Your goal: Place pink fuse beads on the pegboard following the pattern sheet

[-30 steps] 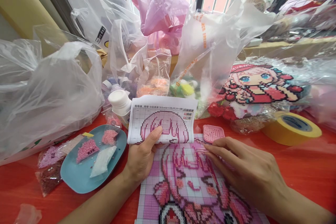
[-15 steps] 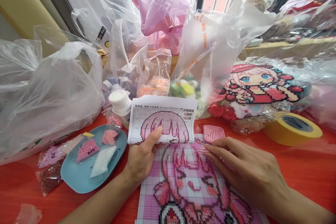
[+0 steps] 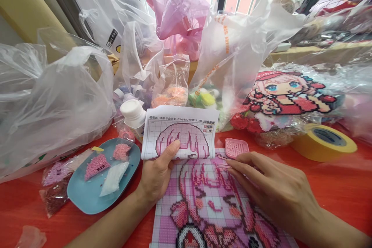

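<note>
My left hand [image 3: 158, 176] grips a folded paper pattern [image 3: 180, 133], thumb on its front, above the top of the bead board. On the sheet is a printed grid drawing of pink hair. Below lies the pegboard [image 3: 162, 217], bearing a bead picture [image 3: 213, 203] of a pink-haired character, partly covered by my hands. Over the board's upper right, my right hand [image 3: 264, 186] pinches slim pink tweezers [image 3: 223, 166], their tips low over the hair beads. Just beyond its fingers sits a small pink ridged tray [image 3: 236, 148] with beads in it.
A blue plate [image 3: 87, 201] with bead packets stands left, near more bead bags [image 3: 55, 195]. Behind are a white bottle [image 3: 132, 113] and plastic bags [image 3: 72, 97]. At right lie yellow tape [image 3: 308, 147] and a finished bead picture [image 3: 290, 97]. The table [image 3: 334, 190] is red.
Almost nothing differs. Both hands keep their places, with the paper and the tweezers held as before.
</note>
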A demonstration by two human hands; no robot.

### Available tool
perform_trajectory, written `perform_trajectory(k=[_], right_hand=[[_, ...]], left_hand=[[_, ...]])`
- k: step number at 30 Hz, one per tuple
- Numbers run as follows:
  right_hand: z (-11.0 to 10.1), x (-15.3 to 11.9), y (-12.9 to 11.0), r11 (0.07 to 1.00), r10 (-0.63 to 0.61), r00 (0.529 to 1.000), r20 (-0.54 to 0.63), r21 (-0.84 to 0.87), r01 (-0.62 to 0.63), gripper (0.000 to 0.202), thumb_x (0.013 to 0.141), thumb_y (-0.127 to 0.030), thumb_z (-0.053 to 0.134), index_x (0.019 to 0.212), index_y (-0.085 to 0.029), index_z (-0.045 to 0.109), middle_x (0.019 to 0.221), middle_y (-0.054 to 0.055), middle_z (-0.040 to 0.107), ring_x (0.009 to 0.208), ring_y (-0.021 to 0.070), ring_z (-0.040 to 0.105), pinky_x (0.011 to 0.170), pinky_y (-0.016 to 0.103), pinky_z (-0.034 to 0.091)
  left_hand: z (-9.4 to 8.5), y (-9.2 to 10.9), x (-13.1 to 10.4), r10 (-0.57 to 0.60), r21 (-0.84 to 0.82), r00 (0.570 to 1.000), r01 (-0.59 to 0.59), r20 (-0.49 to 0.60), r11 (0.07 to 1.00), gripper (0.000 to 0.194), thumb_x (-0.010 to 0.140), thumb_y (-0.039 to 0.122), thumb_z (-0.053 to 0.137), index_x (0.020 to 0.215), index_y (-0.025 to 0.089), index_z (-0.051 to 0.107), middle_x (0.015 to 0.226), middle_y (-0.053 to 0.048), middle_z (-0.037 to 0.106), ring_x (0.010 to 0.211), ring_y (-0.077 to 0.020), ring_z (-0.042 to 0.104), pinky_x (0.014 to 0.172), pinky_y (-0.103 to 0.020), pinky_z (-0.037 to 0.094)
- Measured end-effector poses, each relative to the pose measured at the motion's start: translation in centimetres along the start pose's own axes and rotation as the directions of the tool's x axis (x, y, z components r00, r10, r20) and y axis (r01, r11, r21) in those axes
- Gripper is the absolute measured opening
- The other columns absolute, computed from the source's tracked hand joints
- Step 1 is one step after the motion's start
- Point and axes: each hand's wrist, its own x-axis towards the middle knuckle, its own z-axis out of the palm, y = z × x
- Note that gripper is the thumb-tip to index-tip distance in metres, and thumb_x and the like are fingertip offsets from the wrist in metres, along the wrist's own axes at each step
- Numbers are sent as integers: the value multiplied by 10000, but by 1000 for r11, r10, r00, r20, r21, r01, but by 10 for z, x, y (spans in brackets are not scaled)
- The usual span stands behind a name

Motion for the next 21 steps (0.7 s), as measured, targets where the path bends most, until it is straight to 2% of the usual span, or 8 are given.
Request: perform_trajectory(k=[16,21], right_hand=[[-1,1,0,1000,2,1000,-8,-4,-2,145,963,-219,530,931,-185,667,811,14,668,622,93,626,557,225,412],[-1,1,-1,1000,6,1000,-7,2,-6,148,960,-222,535,918,-184,672,806,14,667,621,94,627,557,226,414]], left_hand=[[-1,-2,1,7,1,1000,-7,4,1000,690,554,208,899,1200,240,659,834,7,760,758,-198,717,619,-260,610],[-2,-1,2,17,9,1000,-17,19,1000,643,568,208,889,1171,242,667,861,1,750,769,-199,717,635,-282,623]])
